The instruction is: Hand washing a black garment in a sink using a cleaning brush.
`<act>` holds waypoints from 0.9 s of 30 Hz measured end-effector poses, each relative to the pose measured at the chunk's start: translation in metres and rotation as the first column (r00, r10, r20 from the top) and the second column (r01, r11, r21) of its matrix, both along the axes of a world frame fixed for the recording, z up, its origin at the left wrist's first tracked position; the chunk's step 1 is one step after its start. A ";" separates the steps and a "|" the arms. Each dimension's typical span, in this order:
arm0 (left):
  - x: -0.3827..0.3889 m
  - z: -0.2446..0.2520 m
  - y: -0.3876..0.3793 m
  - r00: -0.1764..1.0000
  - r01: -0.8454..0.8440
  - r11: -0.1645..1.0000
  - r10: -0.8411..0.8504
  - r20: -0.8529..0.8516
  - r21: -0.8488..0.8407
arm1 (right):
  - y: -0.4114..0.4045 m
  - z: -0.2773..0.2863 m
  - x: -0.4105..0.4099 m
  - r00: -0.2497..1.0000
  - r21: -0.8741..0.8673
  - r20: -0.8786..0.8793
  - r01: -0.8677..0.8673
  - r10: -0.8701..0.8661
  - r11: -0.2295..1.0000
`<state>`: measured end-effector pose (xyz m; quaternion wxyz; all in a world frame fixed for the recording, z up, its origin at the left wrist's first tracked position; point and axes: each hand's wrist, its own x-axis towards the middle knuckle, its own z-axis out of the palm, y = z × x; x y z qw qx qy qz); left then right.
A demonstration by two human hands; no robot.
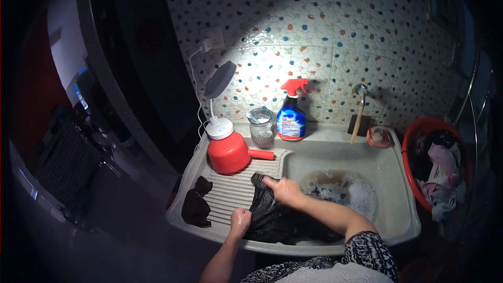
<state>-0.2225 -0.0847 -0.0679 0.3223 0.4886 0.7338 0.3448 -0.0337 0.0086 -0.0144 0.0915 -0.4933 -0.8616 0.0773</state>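
A wet black garment (283, 224) lies over the ribbed washboard part of the laundry sink (406, 220) and its front edge. My left hand (240, 220) is closed on the garment's left edge. My right hand (287, 191) presses on the cloth higher up, gripping a dark scrubbing brush (258, 180) whose end shows past the fingers. A dark brown, crumpled cloth (196, 206) rests at the washboard's left edge. Sudsy, murky water (359, 198) stands in the basin on the right.
Behind the washboard, a red plastic ladle (228, 153) sits upside down beneath a lit desk lamp (220, 127). A glass jar (261, 129) and a blue spray bottle (291, 120) line the back ledge. A tap (361, 90) and soap dish (378, 136) are farther right, beside a red basin of clothes (406, 165).
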 end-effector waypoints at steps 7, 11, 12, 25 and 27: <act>0.003 -0.005 0.001 0.996 0.013 0.999 -0.017 0.082 0.041 | 0.015 -0.028 0.024 0.992 -0.002 -0.055 0.109 -0.109 0.994; -0.002 -0.008 0.000 0.997 -0.042 0.999 0.040 0.070 0.027 | 0.006 -0.010 0.010 0.997 -0.097 -0.009 0.078 -0.079 0.992; -0.002 -0.008 0.001 0.996 -0.047 0.999 0.044 0.075 0.027 | -0.025 -0.005 0.009 0.997 -0.094 -0.082 -0.003 -0.005 0.996; -0.010 -0.021 -0.003 0.903 -0.104 0.995 0.098 0.418 -0.009 | 0.027 -0.119 0.180 0.929 0.085 0.071 0.357 -0.363 0.930; -0.006 0.001 -0.003 0.872 -0.010 0.997 0.043 0.488 -0.071 | 0.016 -0.137 0.223 0.905 0.118 0.074 0.409 -0.419 0.905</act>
